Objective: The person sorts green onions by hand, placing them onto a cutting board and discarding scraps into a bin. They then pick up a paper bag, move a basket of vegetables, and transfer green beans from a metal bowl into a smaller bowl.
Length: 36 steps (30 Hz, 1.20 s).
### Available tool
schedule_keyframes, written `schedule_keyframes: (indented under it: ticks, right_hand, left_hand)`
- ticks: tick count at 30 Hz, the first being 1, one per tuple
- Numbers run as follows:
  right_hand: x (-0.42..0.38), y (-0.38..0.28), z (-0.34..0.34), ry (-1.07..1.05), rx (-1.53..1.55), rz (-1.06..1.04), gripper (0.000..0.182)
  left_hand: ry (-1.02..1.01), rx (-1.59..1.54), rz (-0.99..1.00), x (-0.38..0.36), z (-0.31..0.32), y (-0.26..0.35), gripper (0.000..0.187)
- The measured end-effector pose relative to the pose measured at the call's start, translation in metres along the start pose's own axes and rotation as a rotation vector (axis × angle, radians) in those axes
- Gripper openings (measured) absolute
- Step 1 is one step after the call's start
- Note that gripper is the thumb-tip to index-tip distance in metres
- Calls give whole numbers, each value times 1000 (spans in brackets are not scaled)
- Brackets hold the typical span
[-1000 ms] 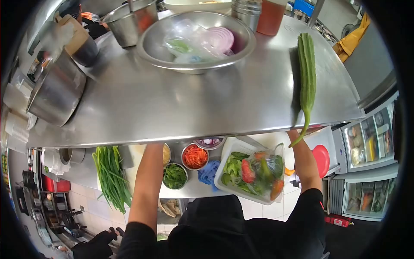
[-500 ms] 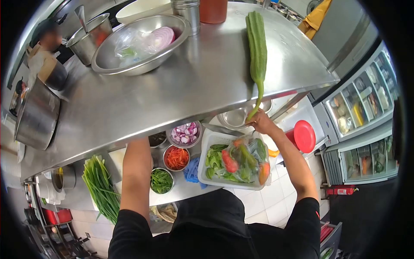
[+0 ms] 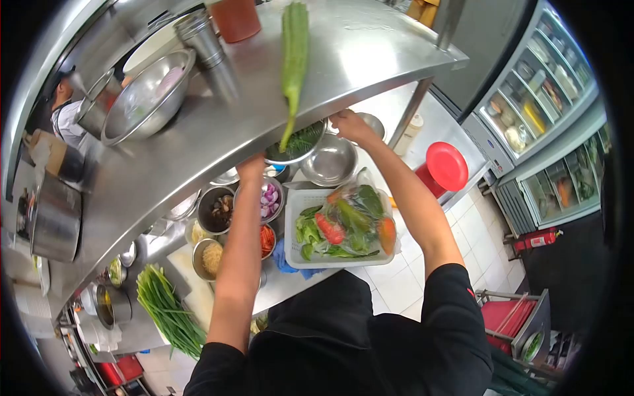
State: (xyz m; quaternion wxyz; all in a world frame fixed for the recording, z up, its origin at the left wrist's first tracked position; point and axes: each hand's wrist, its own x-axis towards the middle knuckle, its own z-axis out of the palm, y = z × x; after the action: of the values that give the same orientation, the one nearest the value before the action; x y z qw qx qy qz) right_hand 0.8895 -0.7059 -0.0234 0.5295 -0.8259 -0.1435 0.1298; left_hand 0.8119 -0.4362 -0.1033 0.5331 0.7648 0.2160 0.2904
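Observation:
Under the shelf edge, a metal bowl of dark leafy greens (image 3: 300, 144) shows in part. My right hand (image 3: 353, 127) is at its right rim with the fingers bent closed on it. Beside its left rim is my left hand (image 3: 251, 167); the shelf edge hides those fingers. A long ridged gourd (image 3: 295, 56) lies on the upper shelf, its stem hanging over the front edge above the bowl. Just below my right hand sits a bare metal bowl (image 3: 330, 162). Nearer my body, a white basket (image 3: 340, 260) holds lettuce and bagged vegetables.
The steel shelf (image 3: 231, 119) overhangs the worktop. Near my left arm are bowls of mushrooms (image 3: 218, 210), chopped onion (image 3: 269, 200) and carrot strips (image 3: 267, 240). Spring onions (image 3: 168, 310) lie to the left. A red container (image 3: 444, 170) stands at right. A co-worker (image 3: 66, 119) stands far left.
My view has shifted, and the shelf items appear further left. Both hands have moved farther in under the shelf, and my right hand has left the gourd's stem. The greens bowl has come into view between them.

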Motion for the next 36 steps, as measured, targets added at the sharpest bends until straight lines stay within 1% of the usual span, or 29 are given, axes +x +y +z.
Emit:
schedule_keyframes:
  ticks: [1,2,3,5,6,7,8,9,11,12,13,14,15,17,18,19,21,22,23,25,26,27,28,29,30,31,33,35,36]
  right_hand:
    - [4,6,2,8,9,29,61]
    - [6,13,4,22,13,30,61]
    - [9,25,8,76,-56,-5,60]
    - [2,34,8,130,-120,-30,60]
    - [-5,33,4,111,-5,-14,59]
    - [-12,32,0,90,112,2,59]
    - [-20,31,-3,93,119,6,59]
    - [-27,30,-7,63,86,-31,59]
    - [-35,33,-6,32,55,-65,59]
    - [-35,36,-4,69,-82,-21,60]
    - [-34,39,-1,105,-218,21,61]
    - [-33,43,0,113,-253,-14,59]
    - [-34,41,0,113,-246,-14,59]
    - [-38,42,1,89,-280,30,56]
    - [-42,41,1,152,-281,-28,50]
    - [-41,46,1,154,-277,-23,50]
    - [-35,55,-2,138,-238,-57,44]
    - [-31,58,-3,84,-242,-27,42]
    - [-29,64,-5,83,-241,-29,42]
    - [-34,62,-8,50,-316,-99,42]
    - [-38,65,-7,53,-333,-320,42]
    - [-41,61,-8,51,-331,-326,42]
    - [-43,55,-9,-43,-355,-290,39]
    - [-43,49,-11,-133,-380,-256,37]
    - [-41,53,-9,18,-338,-348,32]
    - [-38,57,-10,16,-336,-356,32]
    - [-32,65,-13,266,-261,-269,28]
    - [-23,91,-16,262,-275,-234,24]
    - [-21,103,-18,232,-355,-183,25]
  left_hand:
    - [87,-93,-44,-22,12,22,22]
    - [27,-121,-178,-45,15,43,14]
    - [85,-57,-56,-55,24,38,13]
    - [82,99,-2,-72,32,36,24]
    - [76,103,-1,-82,33,40,24]
    - [105,144,123,-93,33,46,21]
    - [134,184,247,-101,33,54,19]
    - [130,188,251,-104,36,55,19]
    - [202,42,404,-110,40,55,12]
    - [199,45,405,-113,40,60,12]
    - [172,-9,456,-116,40,65,10]
    - [143,-62,508,-118,40,71,9]
    - [141,-57,512,-118,42,74,9]
    - [95,-138,370,-123,41,78,19]
    - [89,-93,382,-125,37,88,18]
    - [83,-90,382,-126,36,94,18]
    - [143,-105,492,-122,38,101,17]
    - [143,-105,493,-120,39,102,17]
    - [177,-143,509,-116,39,103,13]
    - [213,-182,526,-105,38,92,9]
    - [237,-145,485,-97,35,83,10]
    - [261,-107,446,-91,31,78,12]
    - [200,-235,325,-86,26,73,14]
    - [207,-234,336,-82,23,68,14]
    - [226,-315,169,-80,19,64,14]
    - [243,-394,-3,-79,15,59,14]
    - [258,-393,0,-70,1,40,13]
    - [277,-392,-1,-57,-19,30,13]
    - [309,-445,-150,-49,-28,28,18]
